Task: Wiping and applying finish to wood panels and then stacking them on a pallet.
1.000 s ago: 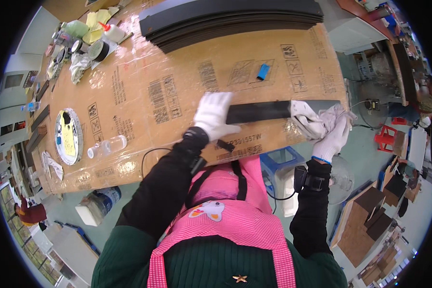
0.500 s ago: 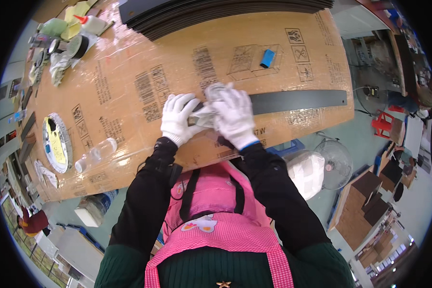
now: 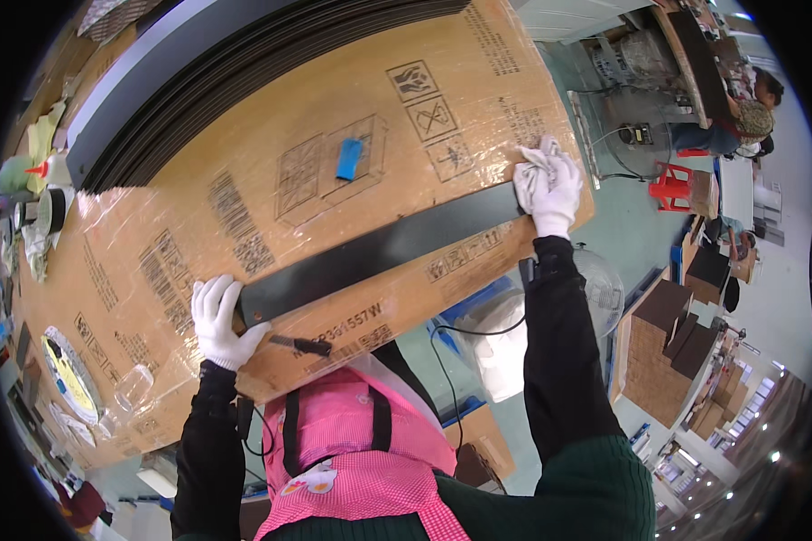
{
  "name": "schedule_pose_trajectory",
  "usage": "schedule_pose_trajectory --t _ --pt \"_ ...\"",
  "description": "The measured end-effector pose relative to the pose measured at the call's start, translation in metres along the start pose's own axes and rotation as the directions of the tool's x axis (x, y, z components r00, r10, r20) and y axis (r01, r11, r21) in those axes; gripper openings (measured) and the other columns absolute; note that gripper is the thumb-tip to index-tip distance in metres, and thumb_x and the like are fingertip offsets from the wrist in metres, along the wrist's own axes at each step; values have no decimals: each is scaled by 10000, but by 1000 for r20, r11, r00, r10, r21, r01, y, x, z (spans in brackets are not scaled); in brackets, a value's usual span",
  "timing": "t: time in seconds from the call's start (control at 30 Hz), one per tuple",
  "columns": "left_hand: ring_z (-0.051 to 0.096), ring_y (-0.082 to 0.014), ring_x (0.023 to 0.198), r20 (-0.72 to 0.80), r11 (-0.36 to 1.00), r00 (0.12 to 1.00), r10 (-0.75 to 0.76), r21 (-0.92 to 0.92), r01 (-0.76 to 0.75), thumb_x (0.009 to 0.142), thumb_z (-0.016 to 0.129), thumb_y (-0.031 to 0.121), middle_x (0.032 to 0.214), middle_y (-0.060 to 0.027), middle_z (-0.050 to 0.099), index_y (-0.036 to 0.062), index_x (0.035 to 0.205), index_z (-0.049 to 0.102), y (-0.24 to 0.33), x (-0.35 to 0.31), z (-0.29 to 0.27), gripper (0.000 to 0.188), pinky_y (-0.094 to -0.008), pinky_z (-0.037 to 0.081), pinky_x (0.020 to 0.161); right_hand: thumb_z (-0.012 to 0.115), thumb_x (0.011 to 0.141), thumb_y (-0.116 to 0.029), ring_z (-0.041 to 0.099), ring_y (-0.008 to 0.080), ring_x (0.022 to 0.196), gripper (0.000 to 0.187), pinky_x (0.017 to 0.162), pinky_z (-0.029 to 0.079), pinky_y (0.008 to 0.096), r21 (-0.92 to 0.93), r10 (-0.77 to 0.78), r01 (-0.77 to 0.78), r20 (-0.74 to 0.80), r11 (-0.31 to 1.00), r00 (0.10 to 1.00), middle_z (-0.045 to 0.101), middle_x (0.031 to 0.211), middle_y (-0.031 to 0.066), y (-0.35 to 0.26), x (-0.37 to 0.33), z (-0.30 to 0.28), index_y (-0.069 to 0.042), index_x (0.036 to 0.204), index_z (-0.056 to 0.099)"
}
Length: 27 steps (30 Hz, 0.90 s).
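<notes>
From where I'm standing, the long dark strip (image 3: 379, 251) is lying flat on the cardboard-covered counter (image 3: 189, 207), spanning the space between the worker's two gloved hands. Its long axis is slanting from the near left up to the far right, running roughly alongside the counter's near edge.

The left hand (image 3: 216, 326) is staying open at the strip's left end, thumb spreading away from the fingers; I can't tell whether it's pressing or merely touching. The right hand (image 3: 555, 194) is closing around a crumpled pale cloth (image 3: 531, 168), which is meeting the strip's opposite end. So the strip is stretching leftward and toward the worker from the right hand, nearly its whole face lying bare between the two.

Beyond it, a blue piece (image 3: 349, 159) is resting on the cardboard, and farther back a stack of dark panels (image 3: 244, 81) is sitting. On the near side, a small black tool (image 3: 305, 344) is lying close to the left hand.
</notes>
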<state>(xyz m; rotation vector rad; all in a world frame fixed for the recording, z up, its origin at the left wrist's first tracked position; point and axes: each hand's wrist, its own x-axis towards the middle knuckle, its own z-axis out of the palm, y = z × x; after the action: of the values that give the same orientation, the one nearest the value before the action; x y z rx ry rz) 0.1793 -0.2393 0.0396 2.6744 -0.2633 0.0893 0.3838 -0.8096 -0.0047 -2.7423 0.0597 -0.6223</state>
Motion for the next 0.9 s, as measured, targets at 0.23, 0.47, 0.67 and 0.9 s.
schedule_pose_trajectory --t 0.23,0.47,0.67,0.9 --pt "528 -416 1279 -2 1000 1000 10 -7 -10 535 875 240 1318 -171 600 45 1261 624 2 5 10 792 -591 339 1163 668 922 -326 733 388 987 269 857 593 450 -444 575 -546 -81 710 814 741 1052 216 121 69 -105 -133 1091 748" --pt "546 -385 1256 -38 999 999 31 -5 -32 572 915 338 1313 -145 606 68 1253 625 5 7 7 788 -583 363 1129 683 891 -209 633 411 1047 207 851 539 503 -305 4 55 190 951 982 606 1201 211 -32 -4 -32 -111 1073 672" --pt "549 -394 1248 -70 999 997 20 -39 -23 573 904 324 1311 -163 603 46 1251 629 0 -2 4 782 -586 362 1135 520 1051 -429 622 466 1039 521 973 486 571 -166 -347 411 315 896 884 626 1143 297 -256 -99 -4 84 1049 607" --pt "547 -341 1266 -125 999 992 7 -40 -12 614 891 349 1299 -138 608 64 1252 622 -14 -9 14 749 -555 361 1153 672 884 -309 644 395 960 227 649 610 466 420 -505 331 428 845 750 586 1120 160 -416 -167 21 -151 1045 700"
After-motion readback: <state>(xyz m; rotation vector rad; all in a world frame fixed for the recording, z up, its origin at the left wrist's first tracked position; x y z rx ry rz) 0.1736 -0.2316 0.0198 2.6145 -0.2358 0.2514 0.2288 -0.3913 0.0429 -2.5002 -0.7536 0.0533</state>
